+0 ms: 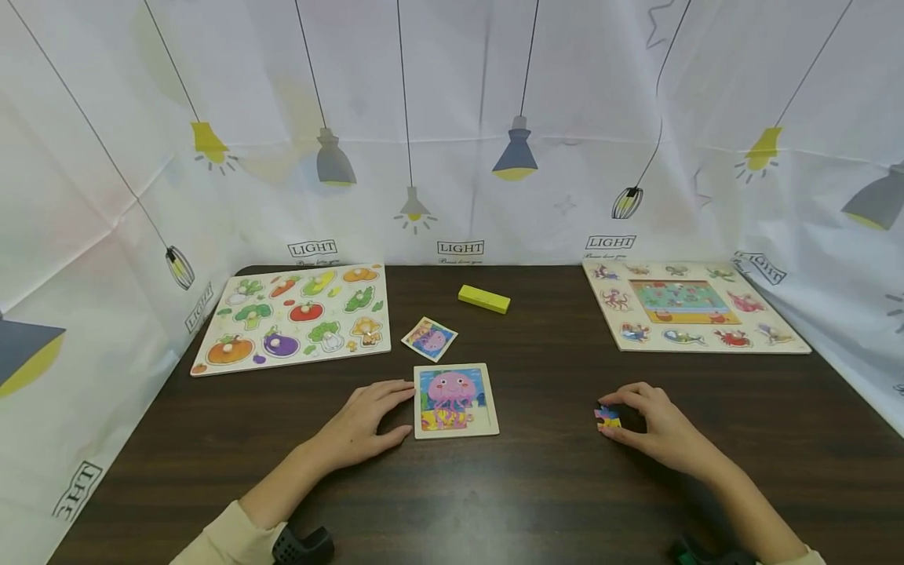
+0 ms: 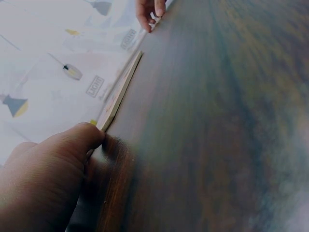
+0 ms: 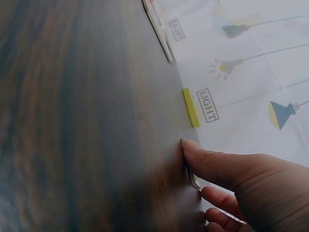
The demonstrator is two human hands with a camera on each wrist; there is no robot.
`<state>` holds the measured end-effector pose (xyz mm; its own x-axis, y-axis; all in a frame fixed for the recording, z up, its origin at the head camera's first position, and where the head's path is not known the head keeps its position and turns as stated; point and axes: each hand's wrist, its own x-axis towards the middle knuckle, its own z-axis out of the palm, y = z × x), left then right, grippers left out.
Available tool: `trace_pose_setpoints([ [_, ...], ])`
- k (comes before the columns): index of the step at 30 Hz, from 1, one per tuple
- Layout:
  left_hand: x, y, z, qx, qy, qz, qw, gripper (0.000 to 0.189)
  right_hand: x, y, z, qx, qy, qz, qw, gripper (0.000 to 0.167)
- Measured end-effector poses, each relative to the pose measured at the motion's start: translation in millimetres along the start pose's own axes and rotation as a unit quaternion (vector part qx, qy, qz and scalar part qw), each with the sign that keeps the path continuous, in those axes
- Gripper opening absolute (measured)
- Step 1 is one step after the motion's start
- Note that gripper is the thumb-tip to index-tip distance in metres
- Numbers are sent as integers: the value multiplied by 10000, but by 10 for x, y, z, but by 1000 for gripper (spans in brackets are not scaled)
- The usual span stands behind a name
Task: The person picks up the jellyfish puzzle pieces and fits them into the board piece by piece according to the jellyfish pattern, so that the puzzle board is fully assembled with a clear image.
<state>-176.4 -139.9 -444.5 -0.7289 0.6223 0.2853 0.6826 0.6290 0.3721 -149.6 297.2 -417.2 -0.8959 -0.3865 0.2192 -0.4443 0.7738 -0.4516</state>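
A small square jigsaw board (image 1: 457, 401) with a pink jellyfish picture lies on the table, with a bare gap at its lower right. My left hand (image 1: 365, 422) rests on the table beside it, the relaxed fingers and thumb at its left edge. From the left wrist, the left thumb (image 2: 79, 140) shows at the near end of the board's edge (image 2: 120, 94). Off to the right, my right hand (image 1: 657, 428) pinches a jigsaw piece (image 1: 607, 417) coloured blue, pink and yellow between thumb and fingers. Seen edge-on in the right wrist view, the thin piece (image 3: 190, 169) is under the thumb.
Behind the board lie a small jellyfish picture card (image 1: 430, 339) and a yellow block (image 1: 483, 299). A vegetable peg puzzle (image 1: 289, 318) is at the back left, a sea-animal puzzle (image 1: 695, 306) at the back right. A lamp-printed white cloth (image 1: 452, 102) hangs along the table's far edge.
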Motion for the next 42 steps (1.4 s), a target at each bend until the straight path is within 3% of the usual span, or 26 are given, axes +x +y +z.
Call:
trace_pose_setpoints([
  [14,-2,-22,23,53,100,97,9999,53,-10,24,28,-30,108,11,9999,33],
  [28,-3,-26,30,62,75,83,9999,53,5,4,34,5,67,356,9993,36],
  [36,-5,-13,22,45,67,58,10000,53,-4,22,68,211,406,42,9989,21],
  [42,-5,-9,15,24,67,51,10000,54,0,25,63,276,461,165,9984,17],
])
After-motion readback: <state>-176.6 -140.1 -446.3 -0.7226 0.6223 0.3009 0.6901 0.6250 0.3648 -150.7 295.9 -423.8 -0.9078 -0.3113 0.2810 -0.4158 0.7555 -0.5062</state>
